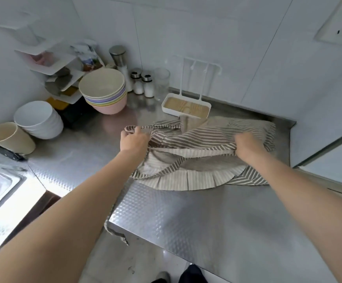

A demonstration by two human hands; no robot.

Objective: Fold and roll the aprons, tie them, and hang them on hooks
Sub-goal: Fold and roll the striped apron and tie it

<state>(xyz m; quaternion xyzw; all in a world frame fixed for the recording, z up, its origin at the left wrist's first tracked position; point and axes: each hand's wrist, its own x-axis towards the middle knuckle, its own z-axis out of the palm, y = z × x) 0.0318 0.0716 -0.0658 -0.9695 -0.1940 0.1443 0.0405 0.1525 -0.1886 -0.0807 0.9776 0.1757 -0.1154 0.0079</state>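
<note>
**Striped apron bunched on the steel counter, both hands on it**

Your striped apron (198,158) lies crumpled on the steel counter (186,217), its long axis running left to right, pleated hem toward you. One tie strap (113,219) trails over the counter's near edge and hangs down. Bare counter lies between the hem and that near edge; the back wall and a right-hand ledge close in the apron's far side.

Your left hand (132,140) pinches a strap loop at the apron's left end. Your right hand (247,146) is curled into the bunched cloth at the right.

Containers sit at the back: white tray (186,109) with wood-grain base (touching the apron's far edge), stacked pastel bowls (105,92), stacked white bowls (38,119), a beige cup (11,137) tipped on its side, contents not visible.
</note>
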